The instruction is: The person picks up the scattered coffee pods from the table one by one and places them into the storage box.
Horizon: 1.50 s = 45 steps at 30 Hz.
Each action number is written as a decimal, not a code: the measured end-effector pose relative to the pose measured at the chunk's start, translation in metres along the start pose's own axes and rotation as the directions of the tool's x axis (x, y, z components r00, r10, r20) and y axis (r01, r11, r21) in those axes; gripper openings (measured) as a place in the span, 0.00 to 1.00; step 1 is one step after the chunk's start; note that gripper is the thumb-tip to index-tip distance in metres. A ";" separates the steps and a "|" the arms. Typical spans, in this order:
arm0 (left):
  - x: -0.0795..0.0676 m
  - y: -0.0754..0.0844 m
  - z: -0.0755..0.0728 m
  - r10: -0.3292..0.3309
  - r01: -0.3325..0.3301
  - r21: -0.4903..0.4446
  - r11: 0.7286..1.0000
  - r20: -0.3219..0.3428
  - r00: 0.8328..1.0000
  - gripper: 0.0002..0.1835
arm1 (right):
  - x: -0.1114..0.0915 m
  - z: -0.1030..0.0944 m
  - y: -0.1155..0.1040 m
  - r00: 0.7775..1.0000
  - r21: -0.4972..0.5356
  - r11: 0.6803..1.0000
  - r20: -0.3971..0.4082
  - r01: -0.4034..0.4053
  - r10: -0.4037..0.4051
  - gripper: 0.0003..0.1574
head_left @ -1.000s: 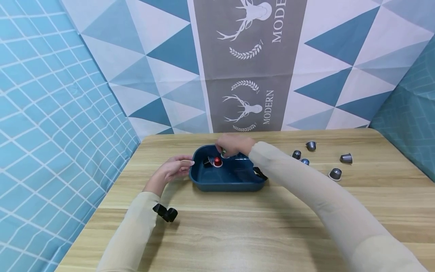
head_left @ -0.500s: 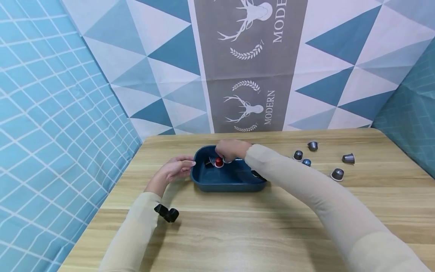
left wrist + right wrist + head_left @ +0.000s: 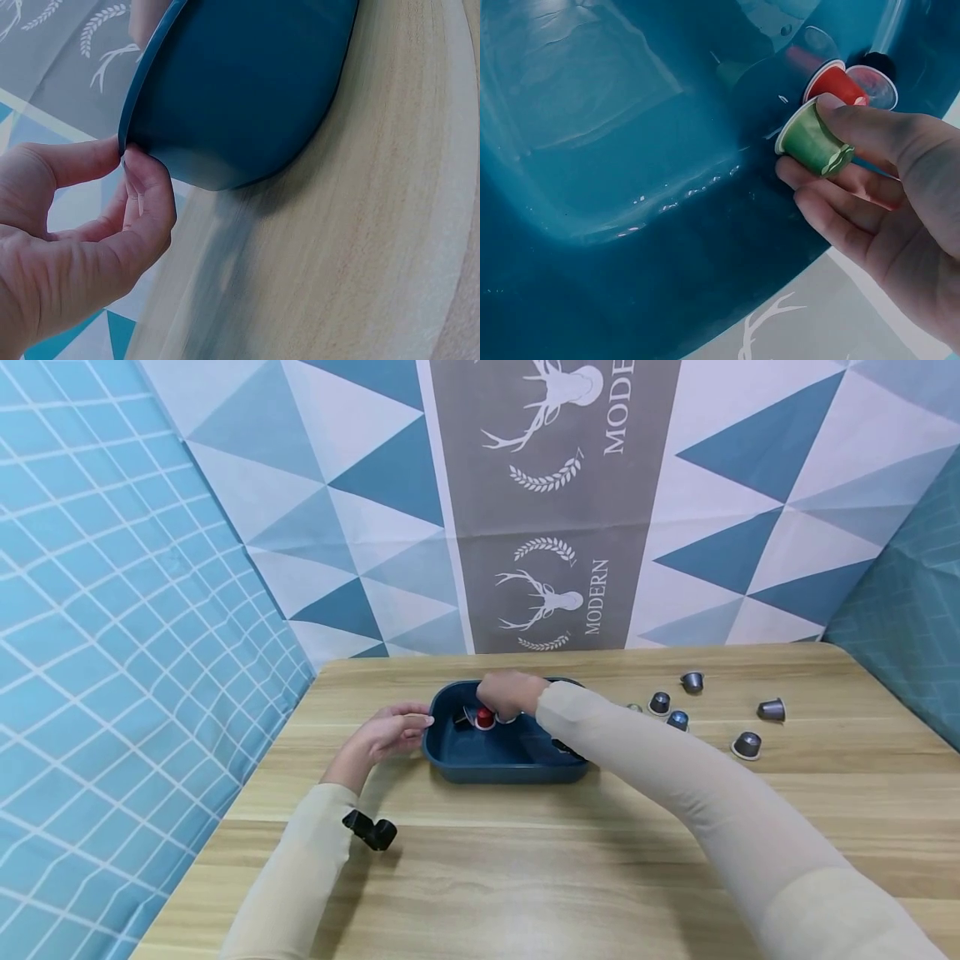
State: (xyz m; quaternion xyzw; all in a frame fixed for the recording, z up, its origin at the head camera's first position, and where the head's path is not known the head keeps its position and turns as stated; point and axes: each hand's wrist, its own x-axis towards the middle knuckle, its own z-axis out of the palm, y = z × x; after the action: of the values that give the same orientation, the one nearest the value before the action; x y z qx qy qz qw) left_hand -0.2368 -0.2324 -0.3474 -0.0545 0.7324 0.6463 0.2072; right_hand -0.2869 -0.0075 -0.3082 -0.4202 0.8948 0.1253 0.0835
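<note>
Left of centre in the frame, the person's left hand (image 3: 386, 732) has the rim of a blue basin (image 3: 510, 774) pinched. Mid-frame, inside it, the right hand (image 3: 510, 693) grips a green capsule (image 3: 812, 142) just beside a red capsule (image 3: 485, 718). More capsules (image 3: 746, 743) dot the table (image 3: 465, 868) at right; deer-patterned cloth (image 3: 540, 510) hangs behind.

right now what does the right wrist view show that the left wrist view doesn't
Only the right wrist view shows the green capsule, held between the thumb and fingers of the right hand, plus the red capsule and another capsule beside it.

Only the left wrist view shows the left hand, pinching the bin's rim, and the wooden table.

Both share the blue bin and part of the patterned cloth, though the left wrist camera sees the bin's outside and the right its inside.
</note>
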 end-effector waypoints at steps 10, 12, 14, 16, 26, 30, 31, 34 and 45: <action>-0.003 0.001 0.003 0.005 -0.006 -0.012 1.000 -0.008 1.000 0.17 | -0.001 0.001 -0.001 1.000 0.048 0.999 0.010 -0.019 0.018 0.05; -0.003 0.001 0.003 0.006 -0.006 -0.014 1.000 -0.007 1.000 0.17 | -0.002 0.000 -0.001 1.000 0.062 0.998 0.009 -0.018 0.018 0.04; -0.004 0.000 0.003 0.006 -0.006 -0.015 1.000 -0.007 1.000 0.18 | -0.003 -0.001 -0.001 1.000 0.072 0.997 0.004 -0.010 0.010 0.08; -0.005 -0.001 0.002 0.007 -0.007 -0.015 1.000 -0.008 1.000 0.20 | -0.003 -0.003 -0.001 1.000 0.081 0.997 -0.002 0.000 0.000 0.14; -0.003 -0.003 0.001 0.001 -0.001 -0.011 1.000 -0.010 1.000 0.21 | -0.014 -0.015 0.000 1.000 0.099 0.995 0.015 0.012 -0.013 0.05; -0.003 -0.001 0.002 0.007 -0.007 -0.016 1.000 -0.005 1.000 0.20 | -0.023 -0.020 0.001 1.000 0.129 0.992 0.012 0.001 -0.003 0.13; -0.003 -0.001 0.002 0.009 -0.009 -0.017 1.000 -0.004 1.000 0.20 | -0.025 -0.021 0.002 1.000 0.128 0.992 0.004 0.009 -0.010 0.13; -0.003 -0.001 0.002 0.011 -0.011 -0.018 1.000 -0.006 1.000 0.19 | -0.032 -0.021 0.005 1.000 0.128 0.991 -0.013 0.026 -0.025 0.11; -0.005 -0.002 0.002 0.021 -0.021 -0.008 1.000 0.008 1.000 0.22 | -0.067 -0.011 0.029 1.000 0.153 0.988 -0.029 0.012 -0.008 0.16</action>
State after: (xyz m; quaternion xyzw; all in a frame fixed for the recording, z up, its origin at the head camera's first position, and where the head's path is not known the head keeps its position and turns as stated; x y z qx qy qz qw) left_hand -0.2315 -0.2315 -0.3473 -0.0450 0.7295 0.6517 0.2028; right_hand -0.2676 0.0565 -0.2765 -0.4189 0.9007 0.0498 0.1036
